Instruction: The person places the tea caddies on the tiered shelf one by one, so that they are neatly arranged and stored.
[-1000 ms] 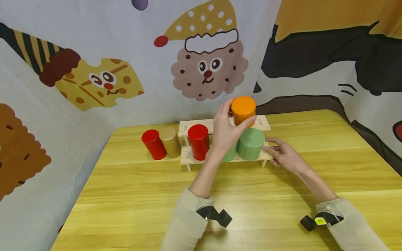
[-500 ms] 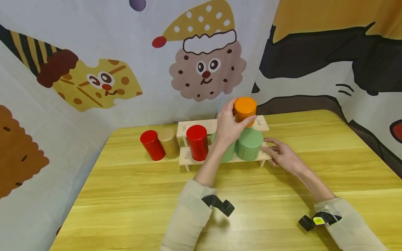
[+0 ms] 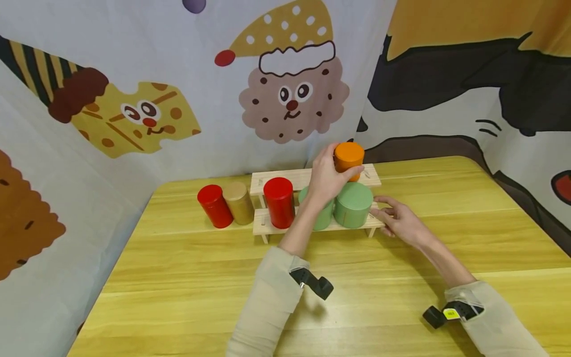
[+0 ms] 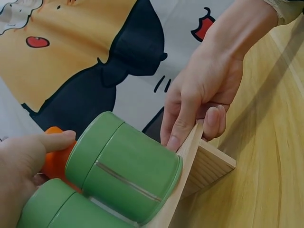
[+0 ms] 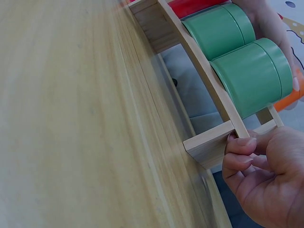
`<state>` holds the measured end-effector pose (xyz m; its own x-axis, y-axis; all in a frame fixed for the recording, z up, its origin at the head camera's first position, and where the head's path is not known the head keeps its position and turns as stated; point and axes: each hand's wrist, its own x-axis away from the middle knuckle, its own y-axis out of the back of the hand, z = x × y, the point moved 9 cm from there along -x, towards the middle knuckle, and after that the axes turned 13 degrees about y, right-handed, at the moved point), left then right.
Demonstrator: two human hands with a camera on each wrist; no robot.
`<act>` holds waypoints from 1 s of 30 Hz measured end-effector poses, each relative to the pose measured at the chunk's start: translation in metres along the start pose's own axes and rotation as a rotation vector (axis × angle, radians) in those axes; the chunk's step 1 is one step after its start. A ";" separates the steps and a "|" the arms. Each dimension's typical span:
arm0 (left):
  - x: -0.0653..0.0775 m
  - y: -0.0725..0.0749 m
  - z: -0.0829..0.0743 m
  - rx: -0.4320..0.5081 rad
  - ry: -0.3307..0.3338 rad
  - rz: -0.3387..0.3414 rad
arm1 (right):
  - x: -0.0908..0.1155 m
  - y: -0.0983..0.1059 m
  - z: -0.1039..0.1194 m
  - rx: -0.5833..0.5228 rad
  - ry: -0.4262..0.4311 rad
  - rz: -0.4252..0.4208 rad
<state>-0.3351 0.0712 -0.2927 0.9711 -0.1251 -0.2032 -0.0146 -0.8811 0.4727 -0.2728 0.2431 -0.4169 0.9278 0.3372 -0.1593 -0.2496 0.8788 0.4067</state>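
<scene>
My left hand (image 3: 327,173) grips an orange canister (image 3: 349,154) at the right part of the upper shelf of a two-tier wooden rack (image 3: 282,174). In the left wrist view the orange canister (image 4: 56,161) is mostly hidden behind a green canister. My right hand (image 3: 399,220) pinches the right end of the lower shelf (image 5: 223,102) between thumb and fingers. Two green canisters stand side by side on that shelf, the right one (image 3: 354,206) fully seen, the left one (image 3: 323,218) partly behind my left wrist. A tall red canister (image 3: 279,203) stands at the shelf's left.
Left of the rack, a smaller red canister (image 3: 215,206) and a gold canister (image 3: 239,203) stand on the wooden table (image 3: 187,287). A cartoon-printed cloth (image 3: 214,124) hangs right behind the table. Black camera mounts are strapped on both wrists.
My left hand has moved slightly right and lowered the orange canister towards the upper shelf. My right hand has stayed on the rack's end.
</scene>
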 end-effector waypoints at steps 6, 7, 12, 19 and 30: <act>-0.001 -0.003 0.002 -0.030 0.030 0.032 | 0.000 0.000 0.000 -0.013 0.000 -0.002; -0.001 -0.003 0.003 -0.033 0.027 0.036 | 0.000 0.000 0.000 -0.014 0.001 -0.001; -0.002 -0.005 0.003 -0.042 0.012 0.048 | 0.000 -0.001 0.000 -0.020 -0.004 0.000; -0.001 -0.006 0.003 -0.045 0.011 0.064 | 0.000 0.000 -0.001 -0.018 -0.007 0.000; -0.001 -0.006 0.003 -0.109 0.077 0.089 | 0.000 -0.001 -0.001 -0.030 -0.004 0.001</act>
<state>-0.3366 0.0753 -0.2984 0.9826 -0.1613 -0.0924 -0.0793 -0.8131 0.5767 -0.2726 0.2424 -0.4182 0.9288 0.3365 -0.1554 -0.2582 0.8883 0.3799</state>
